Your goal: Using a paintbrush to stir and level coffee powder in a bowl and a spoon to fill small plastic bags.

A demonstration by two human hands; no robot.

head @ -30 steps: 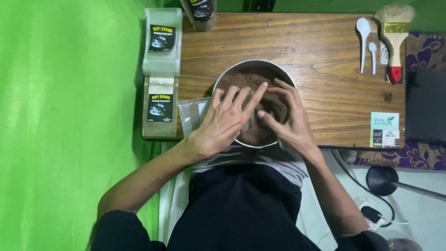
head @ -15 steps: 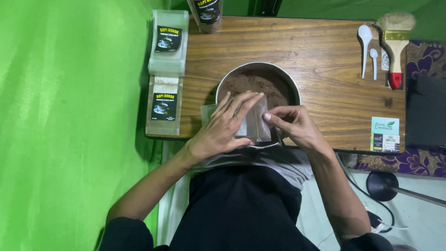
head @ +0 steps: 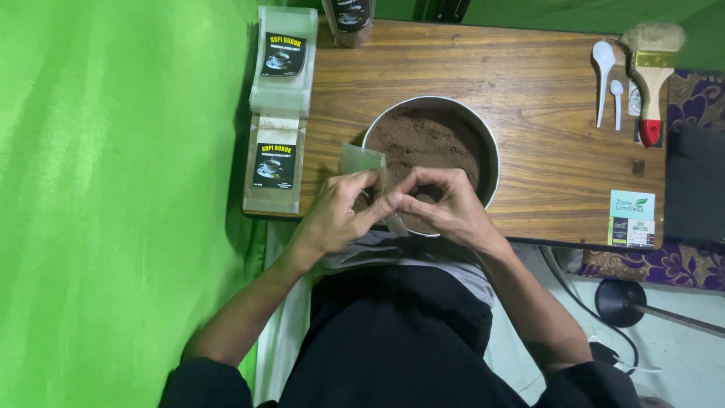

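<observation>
pinching a small clear pouch (head: 362,162) between both hands' fingers (head: 377,202) over the powder bowl (head: 491,151) at frame centre, it could slip and spill powder onto the worktop (head: 544,91)

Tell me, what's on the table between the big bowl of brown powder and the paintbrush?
In the head view, two white plastic spoons lie between the bowl and the brush, close beside the brush. The rest of that stretch is bare wooden table.

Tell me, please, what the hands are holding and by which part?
Both hands, left hand and right hand, pinch a small clear pouch at its lower end, over the bowl of brown powder.
</observation>
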